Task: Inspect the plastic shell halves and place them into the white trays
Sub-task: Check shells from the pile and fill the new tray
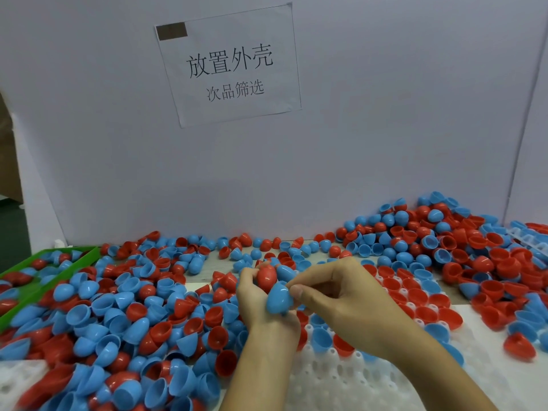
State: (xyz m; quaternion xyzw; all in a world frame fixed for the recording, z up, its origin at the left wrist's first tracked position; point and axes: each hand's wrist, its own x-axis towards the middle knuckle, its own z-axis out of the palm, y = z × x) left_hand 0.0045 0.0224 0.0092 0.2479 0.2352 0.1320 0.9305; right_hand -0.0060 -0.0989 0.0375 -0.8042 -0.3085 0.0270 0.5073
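My left hand (252, 295) grips a red shell (266, 278), my right hand (335, 295) pinches a blue shell (277, 299), over the white tray (335, 378), heaps crowding every edge

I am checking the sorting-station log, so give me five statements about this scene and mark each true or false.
1. The left hand holds a red shell half. True.
2. The right hand pinches a blue shell half. True.
3. The green tray sits at the far right of the table. False: it is at the left edge, and it holds red and blue halves.
4. The white tray under the hands is full in every pocket. False: many near pockets show bare white.
5. A paper sign with printed characters hangs on the back wall. True.
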